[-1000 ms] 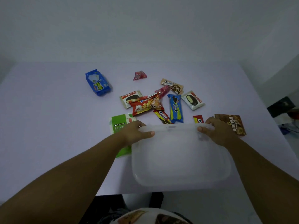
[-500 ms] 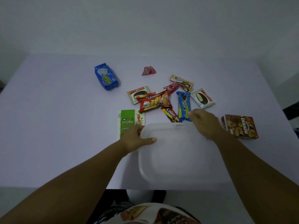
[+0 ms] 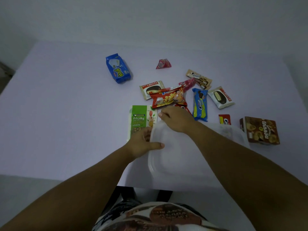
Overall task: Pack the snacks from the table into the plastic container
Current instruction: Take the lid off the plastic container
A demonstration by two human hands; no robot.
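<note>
2 packets legible: "Nuts" pouch (image 3: 141, 120), "Choco Pie" (image 3: 151, 89); left hand (image 3: 143, 144) grips container (image 3: 175, 157).

Dim room, pale wall (image 3: 150, 19), white table (image 3: 58, 114)

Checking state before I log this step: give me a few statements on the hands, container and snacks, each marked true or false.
1. The left hand grips the plastic container at its left rim. True.
2. The right hand holds the brown box. False: the box lies apart on the table, to the container's right.
3. The green nuts pouch lies in the container. False: it is on the table beside it.
4. The blue packet lies apart, far left of the other snacks. True.
</note>
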